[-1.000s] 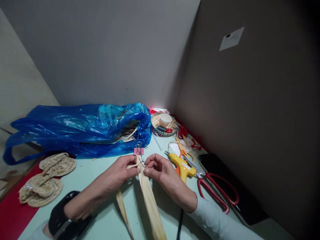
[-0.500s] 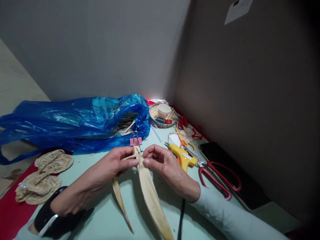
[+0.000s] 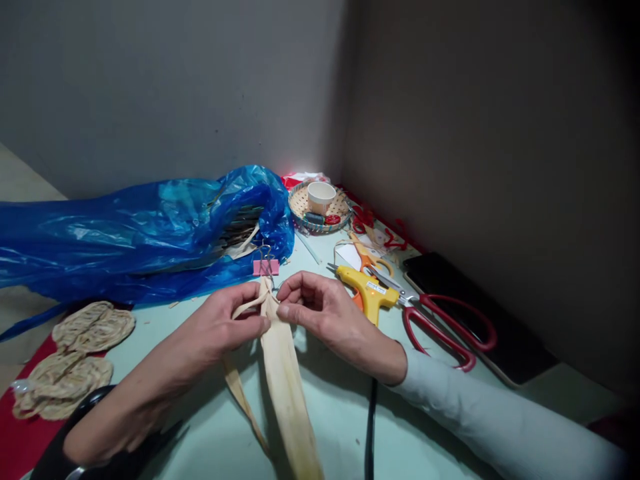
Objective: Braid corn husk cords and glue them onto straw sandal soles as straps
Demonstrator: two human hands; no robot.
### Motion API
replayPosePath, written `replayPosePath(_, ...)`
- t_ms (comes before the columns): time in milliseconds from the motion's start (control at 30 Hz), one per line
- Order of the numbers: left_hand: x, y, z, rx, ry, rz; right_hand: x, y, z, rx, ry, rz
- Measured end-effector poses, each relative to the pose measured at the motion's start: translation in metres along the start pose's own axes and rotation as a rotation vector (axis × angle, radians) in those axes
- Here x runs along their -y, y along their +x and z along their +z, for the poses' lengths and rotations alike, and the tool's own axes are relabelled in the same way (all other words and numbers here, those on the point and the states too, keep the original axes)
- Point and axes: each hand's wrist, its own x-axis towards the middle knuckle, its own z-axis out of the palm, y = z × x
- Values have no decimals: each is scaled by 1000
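Note:
A long pale dried husk strip (image 3: 287, 387) lies on the light green table (image 3: 430, 413), its far end clamped in a pink binder clip (image 3: 265, 267). My left hand (image 3: 227, 327) pinches a narrower strip (image 3: 240, 393) that trails toward me, right beside the wide one. My right hand (image 3: 320, 310) has its fingers curled and pinches the wide husk strip near the clip. The two hands nearly touch at the husk.
A big blue plastic bag (image 3: 130, 233) of husks lies at the back left. Coiled woven mats (image 3: 70, 357) sit at the left edge. A yellow glue gun (image 3: 365, 290), red-handled scissors (image 3: 440, 327), a small basket with a white cup (image 3: 320, 200) and a black phone (image 3: 475, 313) lie on the right.
The view has tilted down and everything sits higher and nearer in the frame. Both hands keep their pinch on the husk strips by the clip.

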Motion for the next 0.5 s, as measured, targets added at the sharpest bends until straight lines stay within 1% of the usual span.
replayPosePath(200, -2, 3, 6, -123, 43, 51, -2, -1, 2, -30, -55, -10)
replayPosePath(300, 1, 4, 8, -162, 74, 73, -4, -2, 3, -10, -63, 3)
replayPosePath(400, 4, 5, 7, -172, 98, 94, -8, -1, 3, 6, -72, -8)
replayPosePath(500, 6, 5, 7, -148, 110, 98, -9, 0, 4, -14, -93, -10)
